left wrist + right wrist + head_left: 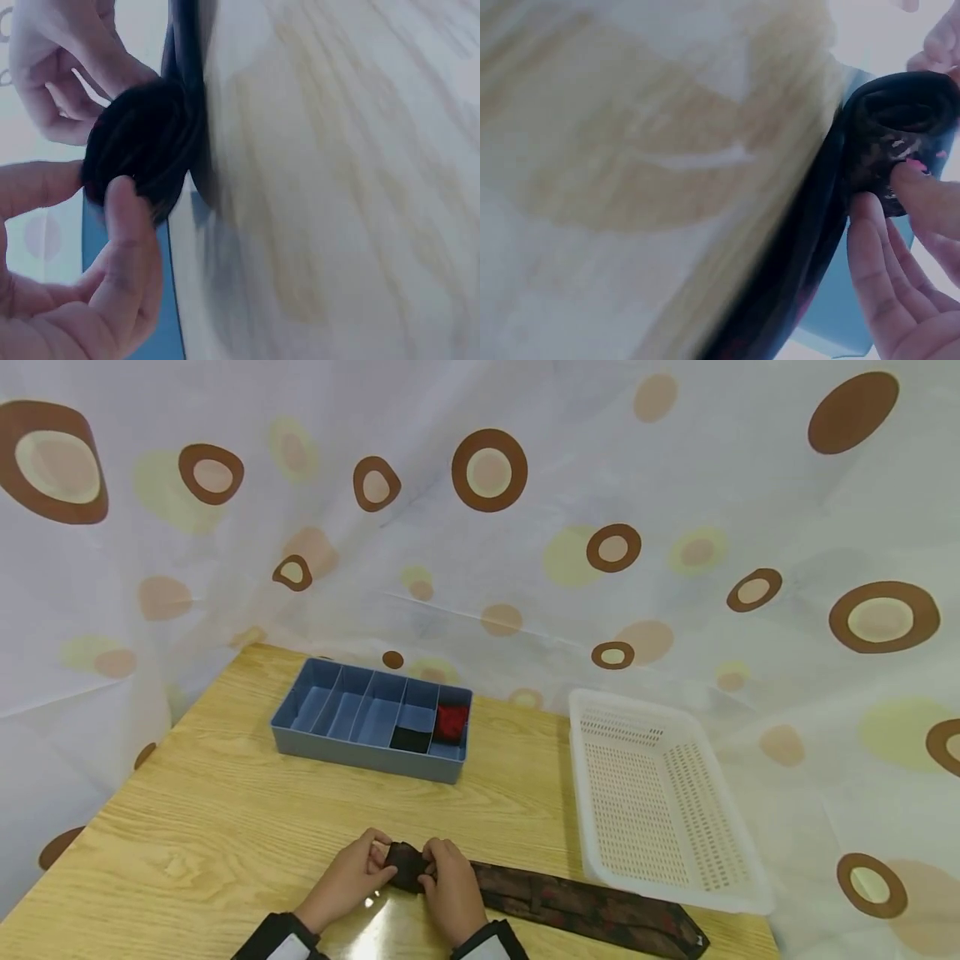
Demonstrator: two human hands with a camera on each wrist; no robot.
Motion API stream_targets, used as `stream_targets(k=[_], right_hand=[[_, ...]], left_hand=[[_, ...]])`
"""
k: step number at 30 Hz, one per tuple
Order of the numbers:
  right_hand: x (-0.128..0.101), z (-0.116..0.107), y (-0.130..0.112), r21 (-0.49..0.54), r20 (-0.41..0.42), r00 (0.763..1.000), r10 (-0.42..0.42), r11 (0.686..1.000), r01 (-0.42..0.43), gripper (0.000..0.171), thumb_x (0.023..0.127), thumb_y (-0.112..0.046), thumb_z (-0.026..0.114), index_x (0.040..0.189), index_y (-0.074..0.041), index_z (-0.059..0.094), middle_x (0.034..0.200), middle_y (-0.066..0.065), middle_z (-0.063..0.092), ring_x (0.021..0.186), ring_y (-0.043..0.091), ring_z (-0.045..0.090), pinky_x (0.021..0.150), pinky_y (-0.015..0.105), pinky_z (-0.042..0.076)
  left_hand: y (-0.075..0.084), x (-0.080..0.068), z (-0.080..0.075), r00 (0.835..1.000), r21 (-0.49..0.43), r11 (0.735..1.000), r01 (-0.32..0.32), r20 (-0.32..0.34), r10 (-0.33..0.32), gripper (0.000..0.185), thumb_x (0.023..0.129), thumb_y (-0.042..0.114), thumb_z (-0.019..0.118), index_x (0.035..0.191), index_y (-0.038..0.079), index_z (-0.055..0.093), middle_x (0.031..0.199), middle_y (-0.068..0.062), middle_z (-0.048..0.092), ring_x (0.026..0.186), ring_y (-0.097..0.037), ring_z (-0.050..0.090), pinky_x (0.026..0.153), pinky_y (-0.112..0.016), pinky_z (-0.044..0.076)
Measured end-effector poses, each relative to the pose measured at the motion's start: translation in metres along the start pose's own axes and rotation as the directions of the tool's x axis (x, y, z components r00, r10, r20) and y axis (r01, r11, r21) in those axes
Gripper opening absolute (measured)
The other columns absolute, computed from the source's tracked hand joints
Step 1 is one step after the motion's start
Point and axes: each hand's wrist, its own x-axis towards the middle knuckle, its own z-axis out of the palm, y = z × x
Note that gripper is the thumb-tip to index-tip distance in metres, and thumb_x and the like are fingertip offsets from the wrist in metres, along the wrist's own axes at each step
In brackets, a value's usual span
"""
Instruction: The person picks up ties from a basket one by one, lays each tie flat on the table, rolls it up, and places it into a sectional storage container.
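A dark necktie (pixel 570 902) with brown and reddish patterning lies across the front of the table, its wide pointed end to the right. Its other end is wound into a thick roll (pixel 406 866). My left hand (pixel 347 878) pinches the roll's left side; in the left wrist view the thumb presses on the coiled edge (pixel 142 142). From the right, my right hand (pixel 453 893) grips the same roll between thumb and fingers. The right wrist view shows the roll (pixel 892 150) standing on its side, with the flat length of tie running away from it.
Behind the hands stands a blue-grey divided box (pixel 360 762); its right compartments hold a red cloth roll (pixel 452 724) and a dark item (pixel 411 740). At the right is a white perforated basket (pixel 592 814), beside the tie's wide end. A patterned curtain (pixel 487 585) hangs behind the table.
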Motion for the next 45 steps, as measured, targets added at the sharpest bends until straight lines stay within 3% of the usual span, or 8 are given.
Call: stream_targets(k=[7,15,23,28,31,35,39,45], right_hand=[[0.003,-0.001,0.007,0.090,0.018,0.999,0.040,0.995,-0.041,0.003,0.084,-0.004,0.067,0.085,-0.006,0.068,0.090,0.005,0.064,0.077,0.012,0.062,0.063,0.021,0.050],[0.003,-0.009,0.011,0.039,0.070,0.992,0.101,0.994,-0.104,0.013,0.090,-0.005,0.055,0.089,0.000,0.067,0.090,0.009,0.064,0.082,0.022,0.062,0.067,0.032,0.051],[-0.001,-0.013,0.015,0.087,0.019,0.994,0.112,0.990,-0.113,0.033,0.080,0.014,0.049,0.109,0.000,0.045,0.108,0.018,0.045,0.084,0.024,0.055,0.064,0.031,0.047],[-0.005,-0.015,0.018,-0.029,-0.089,0.993,0.075,0.997,-0.077,0.034,0.078,0.012,0.058,0.106,-0.004,0.050,0.107,0.015,0.045,0.087,0.020,0.052,0.064,0.030,0.047],[-0.007,-0.018,0.018,-0.034,-0.087,0.993,0.080,0.996,-0.083,0.028,0.080,0.004,0.066,0.102,-0.007,0.053,0.099,0.008,0.051,0.083,0.015,0.050,0.066,0.028,0.046],[-0.006,-0.023,0.020,0.002,-0.016,0.993,0.118,0.993,-0.118,0.022,0.080,-0.006,0.072,0.097,-0.008,0.058,0.091,0.002,0.056,0.078,0.010,0.053,0.065,0.024,0.047],[-0.004,-0.023,0.026,0.059,0.004,0.990,0.138,0.989,-0.138,0.019,0.078,-0.007,0.074,0.093,-0.008,0.063,0.087,0.003,0.061,0.076,0.013,0.058,0.061,0.023,0.048],[0.001,-0.011,0.021,0.181,0.025,0.992,0.127,0.975,-0.129,0.014,0.078,-0.005,0.073,0.089,-0.005,0.064,0.085,0.006,0.068,0.072,0.014,0.065,0.059,0.020,0.050]], left_hand=[[0.021,0.003,0.012,0.993,0.079,0.997,0.006,-0.121,0.004,0.035,0.079,0.012,0.074,0.107,0.000,0.056,0.078,-0.004,0.053,0.064,-0.008,0.050,0.055,-0.019,0.042],[0.032,0.005,0.027,0.995,0.109,0.991,-0.077,-0.048,0.082,0.044,0.078,0.006,0.074,0.115,-0.003,0.053,0.086,-0.005,0.051,0.071,-0.008,0.052,0.059,-0.017,0.046],[0.035,0.008,0.047,0.981,0.257,0.948,-0.188,0.008,0.193,0.045,0.077,0.001,0.073,0.118,-0.003,0.055,0.089,-0.003,0.047,0.072,-0.004,0.044,0.061,-0.018,0.044],[0.036,0.012,0.055,0.970,0.302,0.922,-0.243,0.076,0.231,0.046,0.076,0.002,0.073,0.119,-0.005,0.056,0.094,-0.006,0.051,0.071,-0.004,0.044,0.061,-0.019,0.044],[0.035,0.015,0.057,0.963,0.285,0.921,-0.265,0.115,0.242,0.048,0.077,-0.001,0.069,0.121,-0.007,0.054,0.096,-0.007,0.052,0.075,-0.004,0.044,0.064,-0.019,0.043],[0.032,0.020,0.054,0.974,0.257,0.940,-0.223,0.090,0.207,0.056,0.076,-0.002,0.069,0.127,-0.007,0.047,0.097,-0.008,0.050,0.080,-0.010,0.047,0.067,-0.023,0.045],[0.024,0.023,0.043,0.986,0.307,0.938,-0.163,0.030,0.161,0.061,0.071,0.003,0.076,0.125,-0.006,0.049,0.105,-0.018,0.049,0.093,-0.028,0.053,0.077,-0.041,0.049],[0.013,0.018,0.015,0.989,0.279,0.949,-0.147,0.056,0.137,0.058,0.066,-0.002,0.080,0.118,-0.005,0.053,0.109,-0.020,0.057,0.102,-0.034,0.057,0.084,-0.049,0.049]])
